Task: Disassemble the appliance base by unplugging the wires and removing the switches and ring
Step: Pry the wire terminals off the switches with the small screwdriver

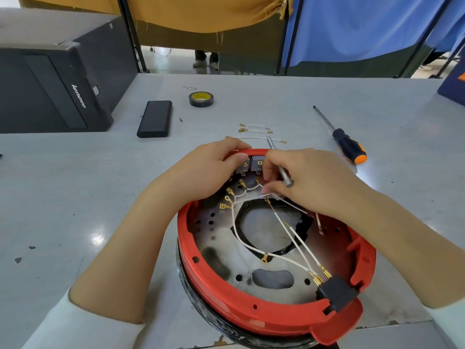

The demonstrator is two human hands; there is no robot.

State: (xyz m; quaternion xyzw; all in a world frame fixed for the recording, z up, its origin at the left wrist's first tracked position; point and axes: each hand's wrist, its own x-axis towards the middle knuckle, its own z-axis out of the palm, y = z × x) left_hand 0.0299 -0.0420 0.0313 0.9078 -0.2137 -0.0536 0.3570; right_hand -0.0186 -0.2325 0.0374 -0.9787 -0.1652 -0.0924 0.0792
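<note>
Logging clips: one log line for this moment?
left hand: grips red ring | right hand: holds small tool, touches wires | switches: in place

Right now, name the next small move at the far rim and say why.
Probably pull the connector off the right switch. The right hand grips a small metal tool with its fingers at that switch; the left hand holds the red ring beside it. Several white wires already hang loose.

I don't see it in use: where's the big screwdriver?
The big screwdriver lies on the table, untouched, beyond the right hand.
</note>
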